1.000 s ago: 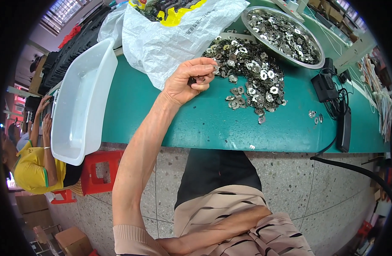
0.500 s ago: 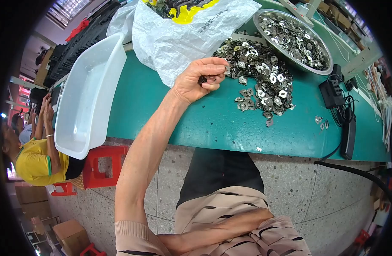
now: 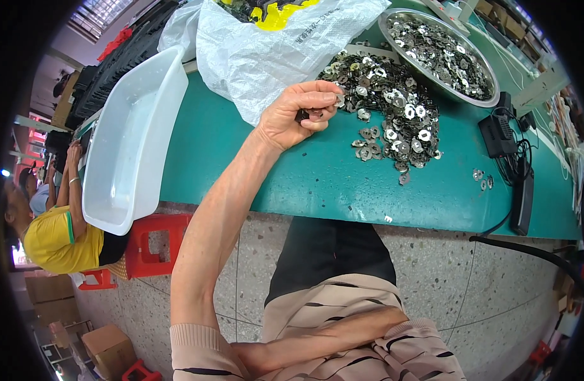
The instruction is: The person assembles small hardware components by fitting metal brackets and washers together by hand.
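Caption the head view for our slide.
Left hand pinching a small metal piece beside a heap of metal parts on a green tabletop.

On table (image 3: pixel 273 184): tub (image 3: pixel 130 146) at left edge; right of tub, sack (image 3: pixel 260 63) toward far edge; farther right, parts heap (image 3: pixel 403 105) before bowl (image 3: pixel 489 103); adapter (image 3: pixel 497 136) toward right edge.

Blk print (image 3: pixel 318 26) runs diag. on wht plastic bag (image 3: pixel 254 60).
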`<action>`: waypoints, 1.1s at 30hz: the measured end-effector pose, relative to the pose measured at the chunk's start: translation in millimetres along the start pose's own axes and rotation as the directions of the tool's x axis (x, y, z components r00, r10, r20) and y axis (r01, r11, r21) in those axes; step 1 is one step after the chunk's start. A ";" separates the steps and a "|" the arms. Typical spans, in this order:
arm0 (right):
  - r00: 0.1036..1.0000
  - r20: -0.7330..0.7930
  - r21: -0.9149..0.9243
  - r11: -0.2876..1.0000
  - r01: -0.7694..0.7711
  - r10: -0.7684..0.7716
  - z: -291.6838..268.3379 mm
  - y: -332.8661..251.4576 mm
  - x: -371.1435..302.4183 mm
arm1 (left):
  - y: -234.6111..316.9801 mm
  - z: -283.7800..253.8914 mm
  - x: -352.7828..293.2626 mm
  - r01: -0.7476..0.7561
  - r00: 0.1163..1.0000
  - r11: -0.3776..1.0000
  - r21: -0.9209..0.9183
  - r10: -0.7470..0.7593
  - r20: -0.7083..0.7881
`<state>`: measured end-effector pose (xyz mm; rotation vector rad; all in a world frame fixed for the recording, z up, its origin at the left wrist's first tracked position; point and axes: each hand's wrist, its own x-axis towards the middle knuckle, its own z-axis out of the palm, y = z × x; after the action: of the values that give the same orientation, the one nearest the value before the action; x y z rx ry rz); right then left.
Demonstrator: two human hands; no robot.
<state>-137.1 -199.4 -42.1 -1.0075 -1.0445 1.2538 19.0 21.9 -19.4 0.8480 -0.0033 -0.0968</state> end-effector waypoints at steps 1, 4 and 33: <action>1.000 0.003 -0.007 1.000 0.003 -0.003 -0.1 0.2 -0.2 | -0.1 0.5 0.7 -0.009 1.000 1.000 0.007 0.009 -0.005; 1.000 0.014 -0.030 0.999 0.013 -0.013 0.4 0.7 -0.7 | -0.3 3.9 -0.4 0.001 0.999 1.000 0.009 0.000 -0.051; 0.930 -0.126 -0.580 0.786 0.213 -0.345 -50.1 -49.0 -21.5 | -2.7 2.7 -4.7 -0.055 0.998 0.998 -0.024 0.054 -0.042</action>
<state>-77.6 -224.5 -7.3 -1.3410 -1.3596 0.5657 14.0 18.5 -19.4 0.8239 0.0132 -0.0278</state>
